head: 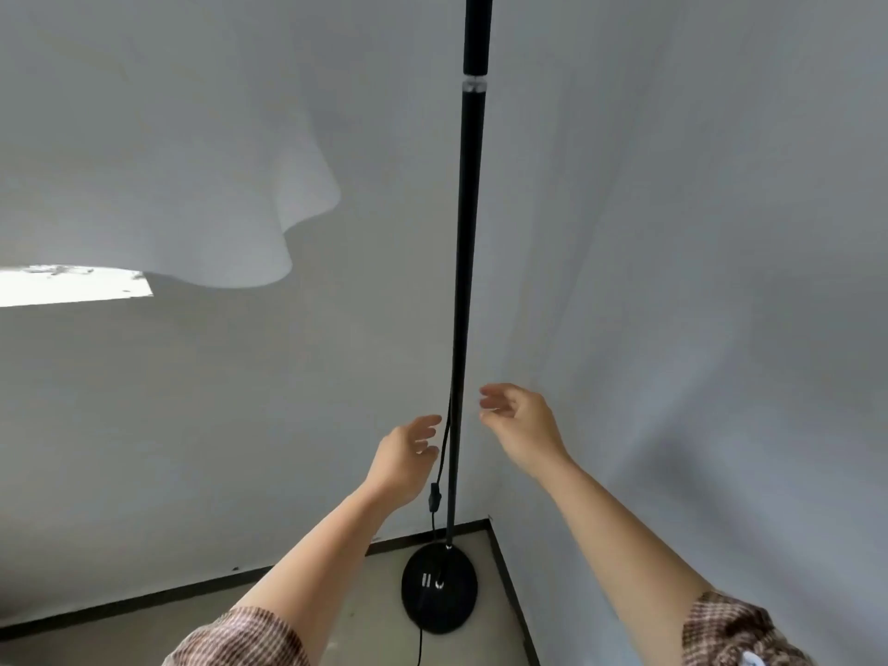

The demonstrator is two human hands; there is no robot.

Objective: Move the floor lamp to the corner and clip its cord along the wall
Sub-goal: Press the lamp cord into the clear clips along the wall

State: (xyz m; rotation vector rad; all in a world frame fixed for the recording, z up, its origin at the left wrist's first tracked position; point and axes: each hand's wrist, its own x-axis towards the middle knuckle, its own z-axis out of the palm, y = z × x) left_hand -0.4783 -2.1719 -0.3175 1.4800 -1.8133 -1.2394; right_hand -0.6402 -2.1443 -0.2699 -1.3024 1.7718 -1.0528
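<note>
Your lamp (465, 290) stands upright in the corner, its round black base (439, 589) on the floor (370, 612) close to where the two walls meet, so by the look of it the moving half of the job is done or nearly so. Your left hand (402, 461) is just left of the pole, fingers spread and loosely curled, holding nothing; its fingertips are close beside the cord (443, 439), and you cannot tell from here whether they touch it. Your right hand (520, 424) is just right of the pole, also spread wide and empty, clear of the pole. The cord hangs slack down the pole's left side, passes an inline switch (435, 496), reaches the base, and a further stretch runs off the base's near edge toward the bottom of the view. None of that cord is fixed to a wall (240, 425), and no clips are in sight, so the clipping part looks entirely undone. You may want to check the base sits square in the corner first, then gather the loose cord and route it along the dark skirting (192, 591). A white curtain (168, 161) hangs at upper left, well apart from the lamp.
</note>
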